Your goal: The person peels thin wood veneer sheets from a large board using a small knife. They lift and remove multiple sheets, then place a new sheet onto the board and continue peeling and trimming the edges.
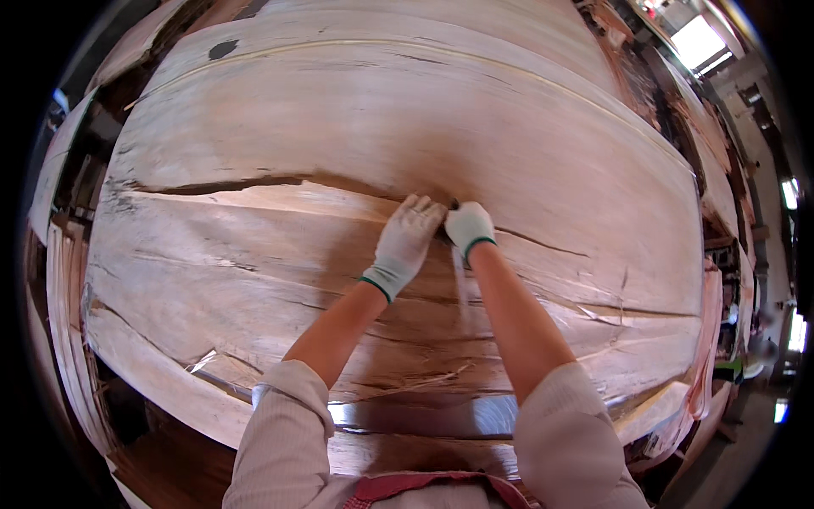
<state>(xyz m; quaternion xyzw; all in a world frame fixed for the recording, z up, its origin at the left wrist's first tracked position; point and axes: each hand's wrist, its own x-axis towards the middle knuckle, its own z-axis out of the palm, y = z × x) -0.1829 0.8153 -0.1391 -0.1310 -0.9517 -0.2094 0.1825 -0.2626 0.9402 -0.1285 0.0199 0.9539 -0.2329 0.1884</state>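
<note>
- Nearest me: my rolled-up pale sleeves and the top of a red apron [424, 485], low in view.
- Just beyond the apron, a shiny metal edge [407, 416] runs across under the near border of the wood.
- A large thin sheet of wood veneer [254, 280] lies flat in front of me, pale pinkish-tan, with several splits running along the grain.
- Both forearms bare, reaching forward over the sheet toward its middle.
- My left hand [405, 244], in a white knit glove with a green cuff band: fingers together, laid flat and pressing down on the veneer.
- My right hand [468, 227], same kind of glove: curled closed, pinched on something small and dark at the sheet; what it is, I cannot tell. The two hands are just beside each other, nearly touching.
- Both hands sit right at a long dark crack [220, 184] that runs from the left edge toward the centre.
- Beyond the hands: a second veneer sheet [407, 93] overlaps further out, with a small dark knot hole [222, 49] near its far left.
- Far right: stacks of more veneer [721, 195], and bright windows [697, 38].
</note>
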